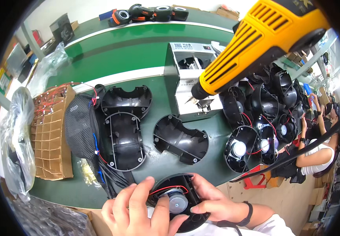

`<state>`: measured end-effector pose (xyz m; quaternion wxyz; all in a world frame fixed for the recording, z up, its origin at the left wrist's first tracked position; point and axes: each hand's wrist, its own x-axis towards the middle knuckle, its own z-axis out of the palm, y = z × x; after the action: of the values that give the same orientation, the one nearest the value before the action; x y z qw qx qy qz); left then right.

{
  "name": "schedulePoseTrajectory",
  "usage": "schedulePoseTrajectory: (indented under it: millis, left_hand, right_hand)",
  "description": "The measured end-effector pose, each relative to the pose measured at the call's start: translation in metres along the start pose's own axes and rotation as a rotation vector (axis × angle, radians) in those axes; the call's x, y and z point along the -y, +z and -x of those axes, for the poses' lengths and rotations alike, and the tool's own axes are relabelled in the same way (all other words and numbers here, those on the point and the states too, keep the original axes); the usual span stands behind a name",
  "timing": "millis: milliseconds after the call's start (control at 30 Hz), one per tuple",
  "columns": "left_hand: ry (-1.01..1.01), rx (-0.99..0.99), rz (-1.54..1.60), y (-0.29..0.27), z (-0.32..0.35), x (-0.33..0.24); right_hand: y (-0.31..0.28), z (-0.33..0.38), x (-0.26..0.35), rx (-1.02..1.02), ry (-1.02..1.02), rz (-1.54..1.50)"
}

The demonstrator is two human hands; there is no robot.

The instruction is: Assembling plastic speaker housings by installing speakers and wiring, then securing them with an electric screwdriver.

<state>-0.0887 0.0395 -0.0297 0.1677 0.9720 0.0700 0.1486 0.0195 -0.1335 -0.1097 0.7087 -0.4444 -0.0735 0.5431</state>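
Observation:
Close to me, at the table's near edge, is a black plastic shell half [196, 188] with a round speaker [177, 203] inside and a red wire [179, 187] looping over it. My right hand [217, 202] grips the shell's right side, thumb on the front and fingers behind the rim. My left hand [138, 208] has its index finger and thumb around the speaker's left and lower side, the other fingers spread out. An electric screwdriver [252, 43] in yellow and black hangs above the table, its tip over a small metal screw feeder [193, 74].
Black shell halves [181, 139] lie in mid-table, with another [126, 141] to the left. A divided cardboard box [52, 145] and black mesh bag [79, 122] stand left. Speaker-fitted shells [238, 148] crowd the right. A co-worker [317, 157] sits beyond; a black cable [295, 153] crosses the right.

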Motion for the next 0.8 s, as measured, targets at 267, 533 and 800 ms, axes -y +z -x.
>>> schedulePoseTrajectory:
  millis: [267,533,800]
  left_hand:
    - [0.012,0.053,-0.243,0.012,0.001,-0.009]
    - [-0.043,0.094,-0.068,0.014,0.006,0.000]
    - [-0.006,0.147,-0.097,0.011,0.005,0.004]
  right_hand:
    - [0.009,0.006,0.000,0.037,-0.112,0.328]
    - [0.010,0.001,-0.003,0.089,-0.131,0.364]
    - [0.021,-0.001,0.001,0.020,-0.071,0.401]
